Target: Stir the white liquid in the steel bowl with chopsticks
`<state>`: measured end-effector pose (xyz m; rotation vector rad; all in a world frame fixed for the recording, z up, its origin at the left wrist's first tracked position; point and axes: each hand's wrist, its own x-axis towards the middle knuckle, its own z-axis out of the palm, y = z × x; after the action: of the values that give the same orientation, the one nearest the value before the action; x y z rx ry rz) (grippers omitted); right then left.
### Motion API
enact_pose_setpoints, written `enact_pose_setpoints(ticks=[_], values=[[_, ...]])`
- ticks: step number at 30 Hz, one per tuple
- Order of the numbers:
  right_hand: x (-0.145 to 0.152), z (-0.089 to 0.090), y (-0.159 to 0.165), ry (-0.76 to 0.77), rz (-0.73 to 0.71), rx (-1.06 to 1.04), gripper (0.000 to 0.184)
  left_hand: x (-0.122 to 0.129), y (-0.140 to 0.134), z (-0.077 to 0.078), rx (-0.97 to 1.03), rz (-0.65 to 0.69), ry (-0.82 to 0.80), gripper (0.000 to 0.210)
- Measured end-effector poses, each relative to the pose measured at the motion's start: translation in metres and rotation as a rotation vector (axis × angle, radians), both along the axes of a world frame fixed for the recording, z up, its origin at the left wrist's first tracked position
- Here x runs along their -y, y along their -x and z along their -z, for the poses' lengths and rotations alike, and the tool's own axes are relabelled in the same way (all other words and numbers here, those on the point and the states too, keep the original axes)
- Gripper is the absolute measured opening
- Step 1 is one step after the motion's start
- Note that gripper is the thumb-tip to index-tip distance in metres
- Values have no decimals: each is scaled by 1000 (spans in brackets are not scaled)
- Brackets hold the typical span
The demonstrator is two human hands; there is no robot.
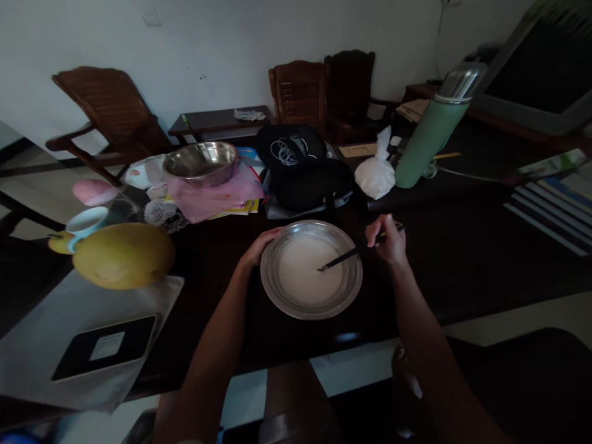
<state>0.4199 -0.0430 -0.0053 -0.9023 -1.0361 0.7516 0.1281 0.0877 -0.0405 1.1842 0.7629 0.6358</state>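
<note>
A round metal bowl (271, 290) stands on the dark table in front of me, with a white, batter-like liquid (305, 280) in it. My left hand (263, 246) grips the bowl's rim at its upper left side; part of the fingers is hidden. Held in my right hand (388, 239), to the right of the bowl, are dark chopsticks (345, 256). They slant down to the left over the rim, and their tips dip into the liquid near the bowl's middle. Behind the right hand sits a knotted plastic bag of white powder (375, 177).
A green thermos (423, 142) stands beyond the bag. Black cases (308, 179) lie behind the bowl. Further left are a second metal bowl (201, 163) on a pink cloth (217, 196), a large yellow fruit (124, 256), a mug (87, 221) and a dark tablet-like device (134, 339). Books (555, 209) lie far right.
</note>
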Motion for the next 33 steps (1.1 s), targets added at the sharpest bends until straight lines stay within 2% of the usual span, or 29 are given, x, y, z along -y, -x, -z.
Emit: enact_pose_setpoints(ticks=[2,4,6,8,10,11,13,15,17,20,23,25,29,31,33], values=[[2,0,4,27,-158,125,48,0,0,0,0,-3,6,49],[2,0,8,45,-227,267,46,1,-1,-1,-2,-13,10,48],[2,0,7,52,-147,309,46,1,-1,-2,-8,-31,0,47],[0,0,2,33,29,241,48,2,-1,-3,-20,-44,-16,48],[-2,0,-4,-4,133,134,55,3,-1,-4,-34,-42,-26,49],[-2,0,-5,-15,134,97,58,3,-1,-5,-40,-38,-28,49],[-2,1,-4,-5,33,86,58,3,-2,-6,-45,-35,-33,50],[-1,2,1,34,-107,151,55,3,-2,-6,-48,-36,-41,50],[0,3,5,67,-172,233,49,3,-2,-6,-54,-36,-42,51],[-1,4,2,91,-75,255,44,3,-2,-6,-64,-51,-46,53],[-3,6,-6,63,58,159,52,3,-2,-5,-65,-57,-56,51],[-3,7,-6,40,23,122,56,3,-2,-5,-61,-48,-56,50],[-2,8,1,105,-170,208,47,3,-2,-4,-51,-43,-66,48],[-3,8,1,124,-130,247,43,3,-2,-4,-49,-42,-67,48],[-3,7,-3,140,-15,242,46,3,-3,-5,-45,-39,-63,48]])
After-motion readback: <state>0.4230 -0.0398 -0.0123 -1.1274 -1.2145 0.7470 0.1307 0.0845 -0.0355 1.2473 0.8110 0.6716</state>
